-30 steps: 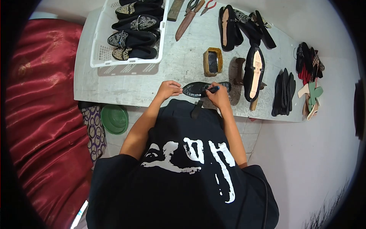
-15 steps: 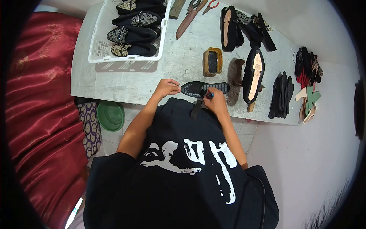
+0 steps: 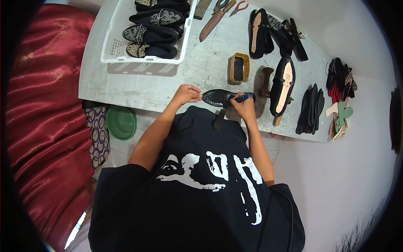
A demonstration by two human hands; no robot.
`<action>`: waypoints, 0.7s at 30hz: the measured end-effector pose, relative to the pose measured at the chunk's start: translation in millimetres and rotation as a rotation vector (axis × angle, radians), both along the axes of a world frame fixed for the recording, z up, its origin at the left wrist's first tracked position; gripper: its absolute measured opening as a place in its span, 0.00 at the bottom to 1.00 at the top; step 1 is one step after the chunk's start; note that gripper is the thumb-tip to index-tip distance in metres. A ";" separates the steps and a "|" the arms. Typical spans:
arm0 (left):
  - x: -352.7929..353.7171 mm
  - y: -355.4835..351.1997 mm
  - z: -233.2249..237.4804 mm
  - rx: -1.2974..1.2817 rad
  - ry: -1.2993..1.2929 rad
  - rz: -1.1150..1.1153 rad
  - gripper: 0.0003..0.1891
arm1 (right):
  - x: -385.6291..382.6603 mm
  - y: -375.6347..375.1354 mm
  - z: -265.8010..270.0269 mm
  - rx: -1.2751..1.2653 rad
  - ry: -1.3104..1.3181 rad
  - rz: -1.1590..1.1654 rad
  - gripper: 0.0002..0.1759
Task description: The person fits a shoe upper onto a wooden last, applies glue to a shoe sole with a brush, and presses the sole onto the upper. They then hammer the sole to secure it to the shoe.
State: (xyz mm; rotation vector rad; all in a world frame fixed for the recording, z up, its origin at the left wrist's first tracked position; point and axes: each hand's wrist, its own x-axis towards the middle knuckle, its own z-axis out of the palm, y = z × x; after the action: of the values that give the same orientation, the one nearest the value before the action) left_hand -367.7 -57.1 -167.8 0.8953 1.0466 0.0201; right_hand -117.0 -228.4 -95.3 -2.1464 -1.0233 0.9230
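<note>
Sole [image 3: 216, 97]: black, glossy, lying flat and lengthwise at the near edge of the table [image 3: 138, 90], directly in front of the person. A black strip [image 3: 220, 119] hangs over that edge just below it.

Left hand [image 3: 187, 93]: fingers curled and bunched together, their tips pressed on the sole's left end, pinning it down.

Right hand [image 3: 244, 108]: closed around a blue tool [image 3: 243, 98], pinching it between thumb and fingers; the tool lies across the sole's right end. Its tip cannot be made out.

Beside the table, at floor level on the left: a green bowl [image 3: 121, 122] and red cloth [image 3: 46, 105].

Mid-table, just beyond the sole: a small wooden box [image 3: 238, 69] with dark contents. To its right, a black shoe [image 3: 282, 86], pale insole showing, is propped on a stand. Further right, a stack of black soles [image 3: 310, 105] stands near the table's right edge, with a mixed pile of uppers [image 3: 340, 77] beyond that edge.

Far side: a white basket [image 3: 110, 46] holding embroidered slippers [image 3: 155, 19]. To its right lie a knife [image 3: 212, 26], red-handled pliers [image 3: 239, 6] and more black shoes [image 3: 273, 33], well apart from both hands.
</note>
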 end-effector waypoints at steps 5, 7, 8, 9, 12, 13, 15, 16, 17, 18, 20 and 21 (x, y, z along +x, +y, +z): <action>2.0 0.0 4.7 0.007 0.021 -0.017 0.15 | 2.8 21.5 -16.8 0.006 0.079 -0.247 0.13; 1.1 -0.4 4.8 0.009 0.023 -0.017 0.15 | 0.6 20.7 -24.7 0.060 0.025 -0.247 0.13; 0.4 0.4 4.7 0.007 0.011 -0.012 0.15 | -0.7 20.6 -28.7 0.087 -0.001 -0.245 0.14; -0.3 0.6 4.0 0.003 -0.001 -0.009 0.15 | -1.6 19.0 -29.1 0.081 0.013 -0.246 0.14; -0.8 -0.9 2.1 -0.001 0.000 -0.012 0.15 | -4.0 3.0 -23.0 0.029 0.027 -0.242 0.14; -0.1 -0.2 2.4 0.001 0.006 -0.016 0.15 | -5.2 -1.8 -16.9 -0.002 0.016 -0.233 0.14; 0.7 -0.1 2.7 0.005 0.007 -0.022 0.15 | -5.2 -7.1 -14.4 -0.050 0.010 -0.224 0.13; 0.4 0.1 3.0 0.008 0.008 -0.023 0.15 | -3.8 -9.4 -16.8 -0.065 0.016 -0.225 0.13; 0.5 0.3 3.3 0.007 0.009 -0.024 0.15 | -2.7 -10.4 -18.9 -0.080 0.021 -0.226 0.13; 0.5 0.2 3.0 0.007 0.011 -0.024 0.15 | -3.9 -7.3 -14.5 -0.064 0.018 -0.222 0.13; -0.1 0.8 3.0 0.003 0.008 -0.020 0.15 | -5.5 1.5 -6.1 -0.031 0.013 -0.218 0.12; -0.1 0.7 1.7 0.000 0.003 -0.014 0.15 | -7.4 6.4 -1.9 0.036 -0.009 -0.192 0.12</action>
State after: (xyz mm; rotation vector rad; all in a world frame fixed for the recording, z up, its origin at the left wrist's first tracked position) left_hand -367.8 -56.4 -166.0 0.9025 1.0432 0.0067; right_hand -124.3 -222.0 -97.2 -2.1762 -0.8143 0.7985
